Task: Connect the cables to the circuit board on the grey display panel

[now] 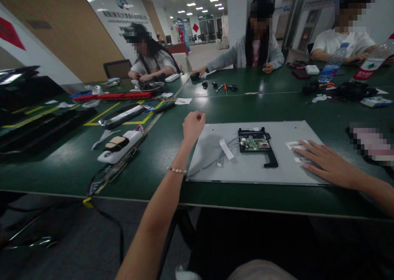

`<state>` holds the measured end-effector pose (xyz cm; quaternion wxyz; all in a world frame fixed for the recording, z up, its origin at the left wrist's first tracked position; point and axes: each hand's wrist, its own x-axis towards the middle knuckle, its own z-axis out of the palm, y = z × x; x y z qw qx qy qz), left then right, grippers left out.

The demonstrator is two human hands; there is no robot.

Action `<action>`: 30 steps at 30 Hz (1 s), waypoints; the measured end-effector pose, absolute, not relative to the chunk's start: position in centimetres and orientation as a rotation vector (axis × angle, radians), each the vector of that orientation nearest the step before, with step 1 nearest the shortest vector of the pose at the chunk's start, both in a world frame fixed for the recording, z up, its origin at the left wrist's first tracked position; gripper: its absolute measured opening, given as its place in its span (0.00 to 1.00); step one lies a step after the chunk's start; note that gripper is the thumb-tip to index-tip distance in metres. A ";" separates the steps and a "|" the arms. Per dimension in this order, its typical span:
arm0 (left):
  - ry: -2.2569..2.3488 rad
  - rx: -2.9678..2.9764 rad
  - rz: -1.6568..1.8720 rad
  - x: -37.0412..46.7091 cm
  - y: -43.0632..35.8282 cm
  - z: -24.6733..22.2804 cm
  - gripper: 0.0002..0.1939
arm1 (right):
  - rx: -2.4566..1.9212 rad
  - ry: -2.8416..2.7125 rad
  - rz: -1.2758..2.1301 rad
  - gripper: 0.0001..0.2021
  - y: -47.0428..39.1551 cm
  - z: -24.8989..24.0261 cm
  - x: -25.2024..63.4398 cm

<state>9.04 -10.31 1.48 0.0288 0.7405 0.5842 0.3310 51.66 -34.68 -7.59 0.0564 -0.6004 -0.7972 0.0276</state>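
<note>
While the right hand (328, 163) lies flat on the right side of the big pale panel (286, 138), fingers spread partly over some white labels (296, 145), the left hand (193, 126) hangs by the far left corner with its fingers curled in toward the thumb. Can't tell if it's pinching anything, tbh. The panel is flat on the green table (166, 153), right in front of the wearer. On it sits a black bracket (271, 159), pretty much an open frame holding a green circuit board (254, 143), with thin wires (209, 164) running off to the left and a white strip (227, 149) beside them. Container-wise, there's a round bowl (158, 86) in front of the person at far left, with dark stuff in it too blurry to name. Another person's hand is on a small black container (195, 77), contents hidden. Over on the right are a clear bottle with a blue cap (334, 64) and a bigger red-labelled bottle (371, 62); can't make out how full either one is.
</note>
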 end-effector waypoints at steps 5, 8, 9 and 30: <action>1.926 2.309 0.904 9.8 -12.0 1.9 0.13 | -1.793 -2.412 0.032 0.30 -33.3 -8.0 50.2; 1.885 2.361 0.862 10.5 -12.8 2.1 0.13 | -1.803 -2.405 0.012 0.30 -32.4 -7.9 48.8; 1.864 2.367 0.848 10.6 -12.9 2.1 0.13 | -1.811 -2.403 0.009 0.30 -32.1 -7.8 48.2; 1.754 2.706 0.578 13.6 -15.2 -0.9 0.15 | -1.824 -2.320 0.098 0.32 -22.7 -5.3 32.9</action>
